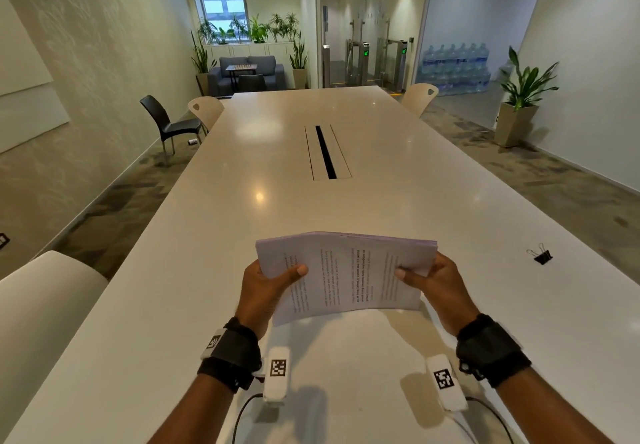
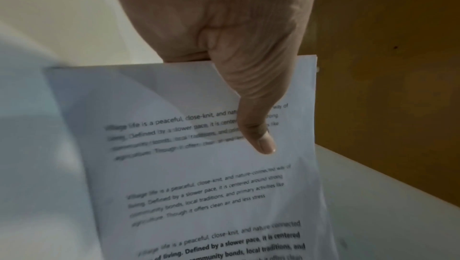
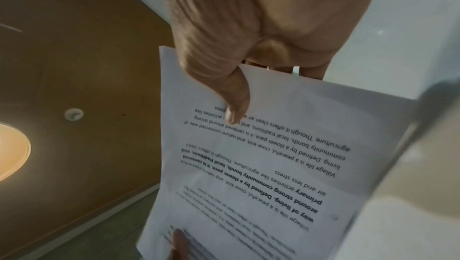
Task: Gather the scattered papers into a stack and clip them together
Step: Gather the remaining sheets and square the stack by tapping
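A stack of printed white papers (image 1: 346, 270) is held above the near end of the long white table (image 1: 311, 153). My left hand (image 1: 266, 291) grips its left edge, thumb on top of the sheet. My right hand (image 1: 433, 281) grips its right edge the same way. The left wrist view shows the papers (image 2: 199, 175) with the left hand (image 2: 224, 48) and its thumb pressed on the text. In the right wrist view, the papers (image 3: 261, 156) are pinched by the right hand (image 3: 236, 38). A black binder clip (image 1: 541, 256) lies on the table to the right.
A cable slot (image 1: 325, 152) runs down the table's middle. White chairs (image 1: 41, 291) stand at the table's sides and a black chair (image 1: 166, 121) stands on the left floor. A potted plant (image 1: 519, 104) is at the right wall.
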